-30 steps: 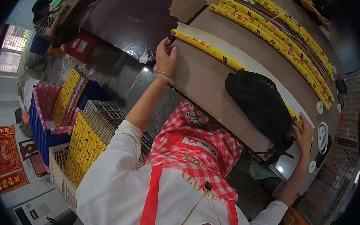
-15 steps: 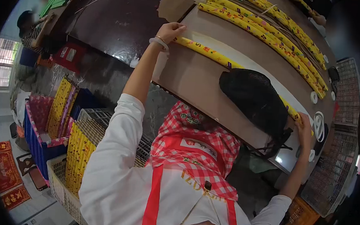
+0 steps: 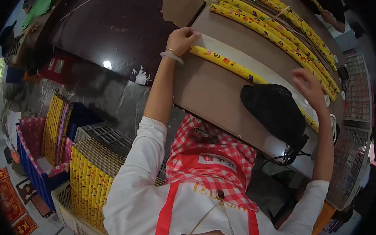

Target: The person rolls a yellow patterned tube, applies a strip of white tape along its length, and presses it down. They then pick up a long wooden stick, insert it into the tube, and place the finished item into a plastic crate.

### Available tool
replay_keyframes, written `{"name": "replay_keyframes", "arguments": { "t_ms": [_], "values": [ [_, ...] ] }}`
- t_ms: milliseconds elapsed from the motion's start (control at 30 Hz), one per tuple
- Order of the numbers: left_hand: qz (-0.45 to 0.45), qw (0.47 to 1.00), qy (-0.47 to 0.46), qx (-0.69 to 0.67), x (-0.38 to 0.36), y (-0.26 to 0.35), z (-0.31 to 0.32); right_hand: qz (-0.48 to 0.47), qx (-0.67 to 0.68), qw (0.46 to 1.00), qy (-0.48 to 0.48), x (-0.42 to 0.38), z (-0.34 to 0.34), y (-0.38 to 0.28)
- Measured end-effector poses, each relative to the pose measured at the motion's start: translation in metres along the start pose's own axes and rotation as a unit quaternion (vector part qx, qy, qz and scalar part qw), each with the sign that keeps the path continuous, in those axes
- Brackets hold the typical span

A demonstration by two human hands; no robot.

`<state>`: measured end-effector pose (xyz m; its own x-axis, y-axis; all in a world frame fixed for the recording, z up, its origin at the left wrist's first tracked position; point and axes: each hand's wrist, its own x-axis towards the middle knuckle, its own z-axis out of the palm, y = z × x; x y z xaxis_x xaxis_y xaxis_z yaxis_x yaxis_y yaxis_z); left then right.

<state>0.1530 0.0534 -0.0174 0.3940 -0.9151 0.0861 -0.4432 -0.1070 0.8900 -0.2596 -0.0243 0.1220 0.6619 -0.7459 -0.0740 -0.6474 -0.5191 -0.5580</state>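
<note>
My left hand [image 3: 183, 42] is at the far left end of a long white strip [image 3: 235, 55], its fingers closed at the strip's corner. Right alongside that strip, a yellow printed tube [image 3: 225, 64] runs from beside my left wrist towards the lower right. My right hand [image 3: 309, 87] is raised over the strip's right part, fingers loosely curled and apart, with nothing visible in them. A black mesh thing with cords [image 3: 274, 109] hides the middle of the tube.
Several yellow printed tubes [image 3: 271, 30] lie along the table's far side, near white tape rolls [image 3: 326, 100]. A cream crate [image 3: 68, 205] of yellow tubes and a blue box [image 3: 38, 177] stand at lower left. Wire racks [image 3: 354, 136] rise at right. Other people work at the table's far ends.
My right hand has let go of the tube's right end and lifted up and away towards the far tubes. My left hand stays at the left end.
</note>
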Motion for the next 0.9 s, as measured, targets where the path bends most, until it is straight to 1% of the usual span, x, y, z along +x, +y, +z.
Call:
{"name": "replay_keyframes", "arguments": {
  "t_ms": [67, 100, 167, 200, 233, 267, 300, 333, 367, 433, 467, 533, 633, 767, 867, 900],
  "values": [
    [0.006, 0.998, 0.021, 0.053, -0.004, 0.010, -0.001, -0.070, 0.032, 0.996, -0.038, 0.050, 0.036, -0.038],
    [0.005, 0.999, 0.022, 0.047, -0.004, 0.006, -0.001, -0.103, 0.041, 0.992, -0.057, 0.073, 0.056, -0.051],
    [0.027, 0.999, 0.007, 0.020, -0.001, -0.001, -0.002, -0.092, 0.068, 0.991, -0.063, 0.114, 0.091, -0.077],
    [0.011, 1.000, -0.011, 0.020, -0.004, 0.008, -0.007, -0.083, 0.087, 0.990, -0.069, 0.134, 0.109, -0.082],
    [0.011, 1.000, -0.008, 0.018, -0.005, 0.008, -0.007, -0.073, 0.108, 0.989, -0.074, 0.152, 0.123, -0.084],
    [0.009, 1.000, -0.011, -0.024, -0.006, 0.006, -0.006, -0.073, 0.106, 0.989, -0.075, 0.166, 0.135, -0.086],
    [0.008, 0.998, -0.014, -0.065, -0.007, 0.006, -0.006, -0.061, 0.140, 0.983, -0.104, 0.177, 0.144, -0.090],
    [-0.001, 0.998, -0.014, -0.069, -0.007, 0.007, -0.005, -0.047, 0.173, 0.975, -0.134, 0.185, 0.149, -0.092],
    [-0.003, 0.997, -0.014, -0.072, -0.008, 0.006, -0.004, -0.045, 0.171, 0.975, -0.136, 0.188, 0.153, -0.091],
    [0.003, 0.999, -0.005, -0.048, -0.008, 0.009, -0.005, -0.018, 0.218, 0.962, -0.160, 0.194, 0.155, -0.092],
    [0.002, 0.999, -0.005, -0.050, -0.008, 0.010, -0.006, -0.016, 0.217, 0.963, -0.162, 0.195, 0.156, -0.092],
    [-0.014, 0.998, -0.018, -0.051, -0.008, 0.009, -0.007, -0.013, 0.284, 0.949, -0.139, 0.193, 0.159, -0.088],
    [0.009, 0.996, -0.010, -0.084, -0.009, 0.004, -0.007, -0.018, 0.308, 0.939, -0.150, 0.194, 0.160, -0.084],
    [0.003, 0.997, 0.013, -0.082, -0.012, 0.012, -0.011, -0.022, 0.285, 0.947, -0.146, 0.192, 0.159, -0.087],
    [0.004, 0.996, 0.014, -0.085, -0.007, 0.001, -0.006, -0.014, 0.294, 0.946, -0.138, 0.192, 0.161, -0.090],
    [0.004, 0.996, 0.016, -0.085, -0.005, 0.000, -0.007, -0.032, 0.302, 0.944, -0.129, 0.193, 0.163, -0.091]
  ]
}}
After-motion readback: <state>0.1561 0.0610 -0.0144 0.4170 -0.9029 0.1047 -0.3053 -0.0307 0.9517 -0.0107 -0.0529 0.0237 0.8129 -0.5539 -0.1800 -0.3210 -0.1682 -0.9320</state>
